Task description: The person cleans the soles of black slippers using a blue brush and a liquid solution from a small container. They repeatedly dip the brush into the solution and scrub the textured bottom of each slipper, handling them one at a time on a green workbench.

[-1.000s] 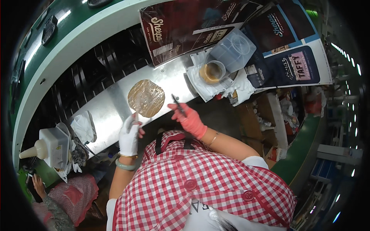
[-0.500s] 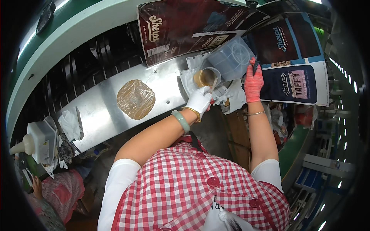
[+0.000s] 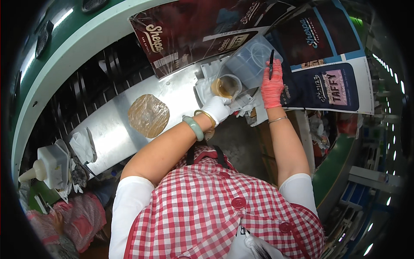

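My left hand, in a white glove, is closed with its fingertips at the near rim of a clear plastic cup. Brownish stuff shows inside the cup. My right hand, in a pink-red glove, is closed round a thin black tool whose tip points up; its exact kind is unclear. Just left of that hand lies a translucent plastic tub, tipped on its side behind the cup. A round brown disc under crinkled clear film lies on the metal plate to the left.
Dark printed sheets stand along the back, and more printed sheets lie at the right. A white bottle with a nozzle sits at the left end near crumpled white cloth. Another person's hand shows at lower left.
My right hand has moved slightly left and up, and the black tool now stands out plainly above its fingers. The pale stick seen earlier at my left hand in the cup no longer shows.
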Demonstrator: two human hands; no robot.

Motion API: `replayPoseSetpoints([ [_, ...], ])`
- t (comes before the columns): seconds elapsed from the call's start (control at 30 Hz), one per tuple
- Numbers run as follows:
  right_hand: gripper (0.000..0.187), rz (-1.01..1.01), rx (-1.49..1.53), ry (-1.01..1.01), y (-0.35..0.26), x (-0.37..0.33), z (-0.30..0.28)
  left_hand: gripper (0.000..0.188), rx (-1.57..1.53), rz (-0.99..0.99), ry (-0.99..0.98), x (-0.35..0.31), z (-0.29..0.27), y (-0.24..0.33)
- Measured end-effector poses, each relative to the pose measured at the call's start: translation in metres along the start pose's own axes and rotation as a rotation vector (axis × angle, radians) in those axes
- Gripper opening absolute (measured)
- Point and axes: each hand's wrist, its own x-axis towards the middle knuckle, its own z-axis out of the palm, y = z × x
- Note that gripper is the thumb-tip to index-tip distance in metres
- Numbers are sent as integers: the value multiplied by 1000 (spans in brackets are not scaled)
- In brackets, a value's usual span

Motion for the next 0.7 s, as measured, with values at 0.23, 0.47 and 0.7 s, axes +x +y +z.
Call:
replayPoseSetpoints([
  [0.23,28,19,51,33,-8,2,-2,32,428,127,-53,2,-9,8],
  [0.47,28,28,34,27,-8,1,-1,33,442,217,104,-1,-7,-2],
  [0.7,27,17,-19,32,-7,2,0,33,350,246,193,-1,5,-11],
])
